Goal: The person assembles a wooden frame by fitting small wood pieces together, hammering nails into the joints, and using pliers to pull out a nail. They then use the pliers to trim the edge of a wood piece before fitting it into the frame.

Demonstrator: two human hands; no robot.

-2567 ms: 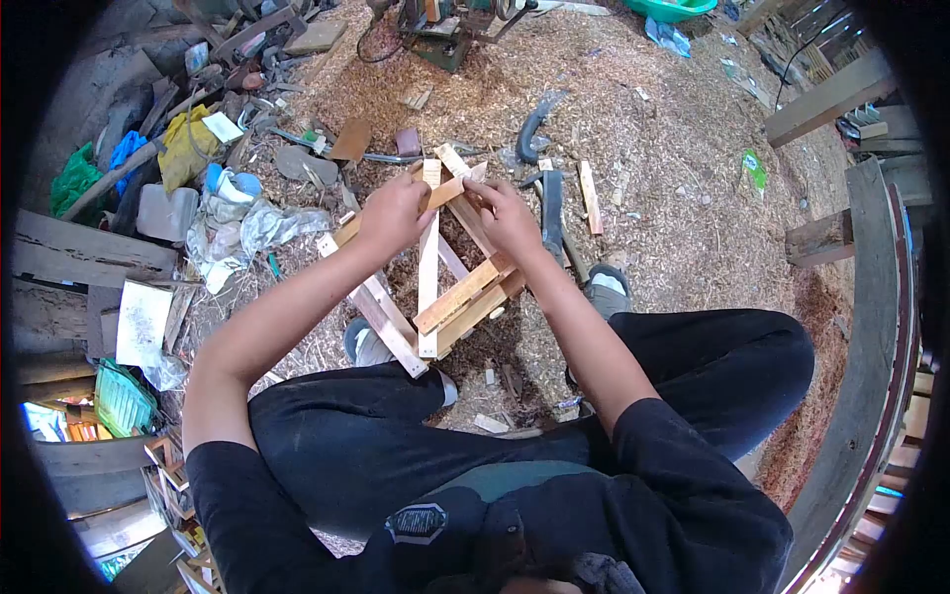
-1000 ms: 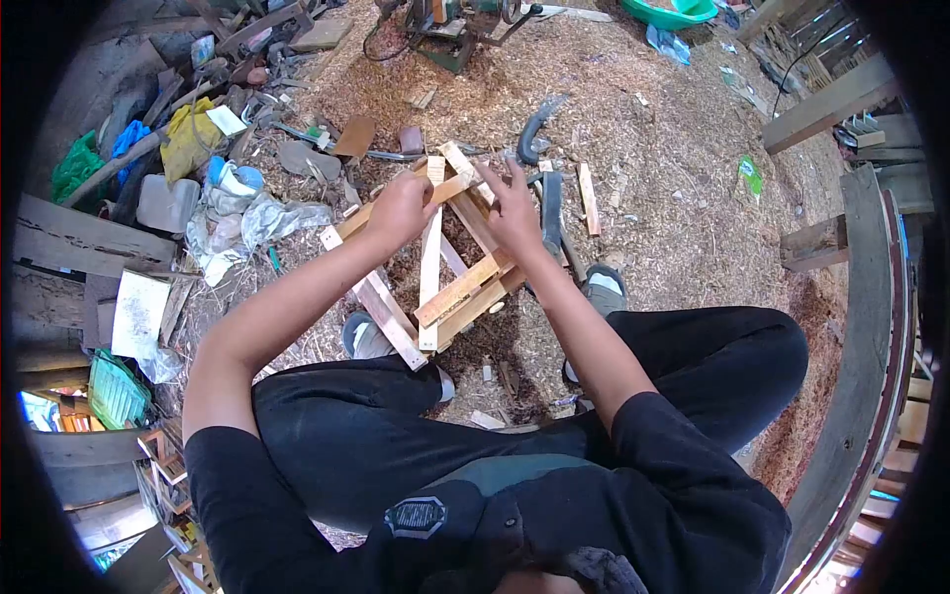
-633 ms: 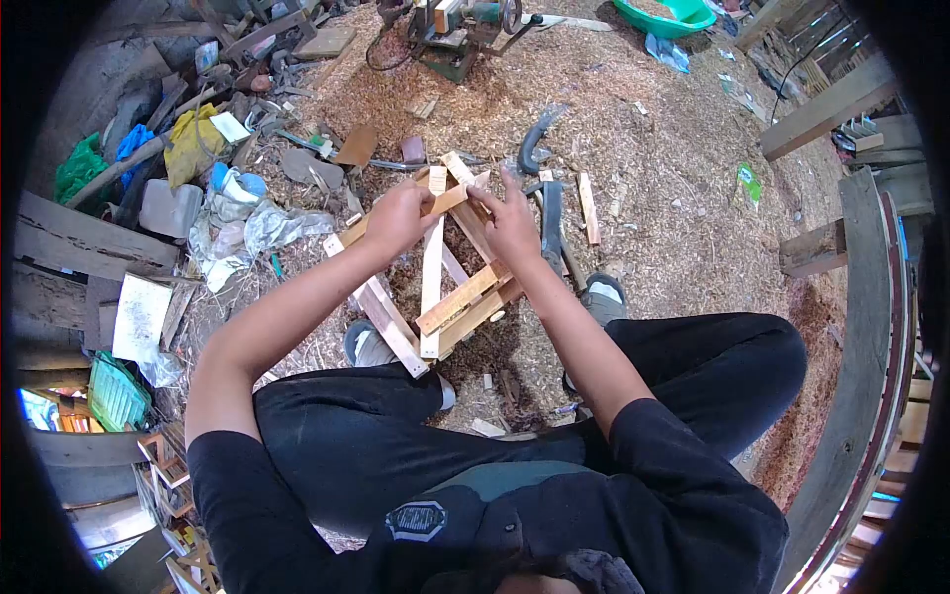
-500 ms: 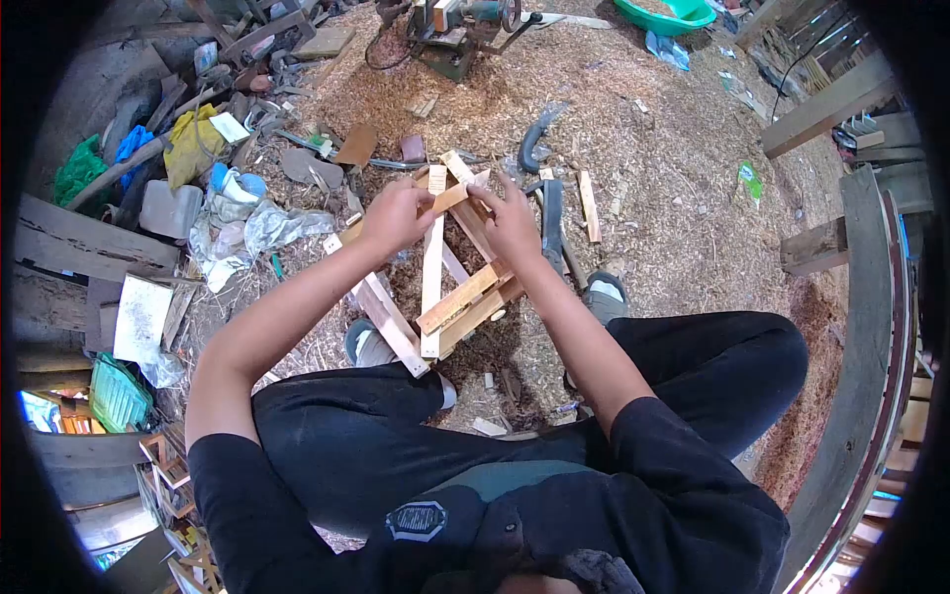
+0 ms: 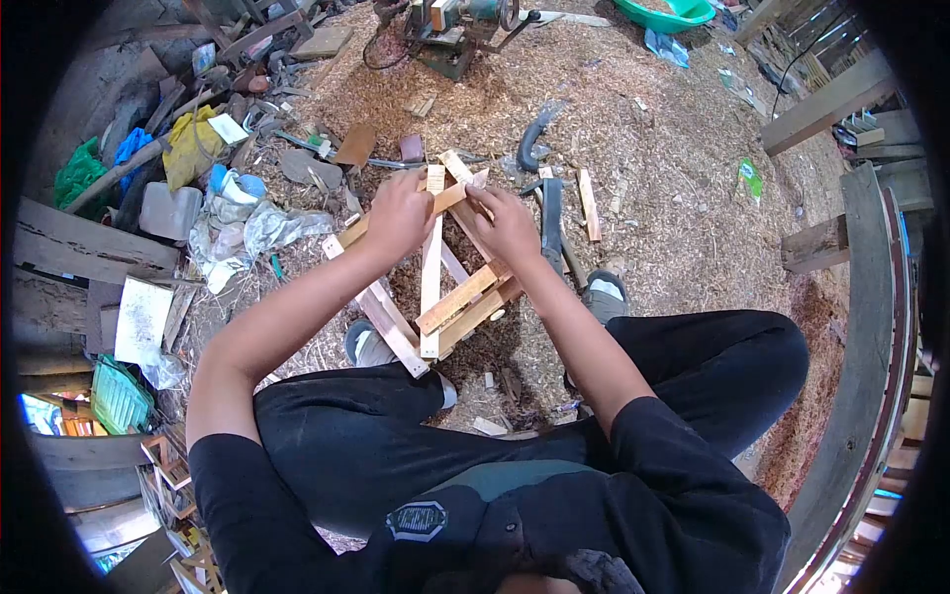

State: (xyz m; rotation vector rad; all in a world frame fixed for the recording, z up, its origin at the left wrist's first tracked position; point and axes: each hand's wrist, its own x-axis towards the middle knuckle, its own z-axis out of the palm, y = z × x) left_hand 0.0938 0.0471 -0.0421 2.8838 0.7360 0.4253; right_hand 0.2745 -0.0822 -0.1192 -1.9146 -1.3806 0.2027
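A small frame of pale wooden strips [image 5: 431, 287] stands on the ground between my feet. Across its far end lies a short wooden slat [image 5: 450, 198]. My left hand [image 5: 401, 218] is closed on the slat's left end, and my right hand [image 5: 507, 226] pinches its right end. Some of the fingertips are hidden behind the wood and the hands. Nearer me, another crosspiece [image 5: 457, 297] spans the frame. Just right of my right hand lies a dark grey bar-like tool [image 5: 551, 220].
Wood shavings [image 5: 683, 218] cover the ground. A loose wooden strip [image 5: 590, 206] and a dark curved piece [image 5: 534, 139] lie beyond my right hand. A machine [image 5: 450, 40] stands at the far side. Plastic bags [image 5: 282, 226] and scrap are heaped left; a plank rail [image 5: 841, 396] runs along the right.
My left hand has turned slightly and its fingers have closed further over the slat. My right fingers have curled a little lower. The frame stays in place.
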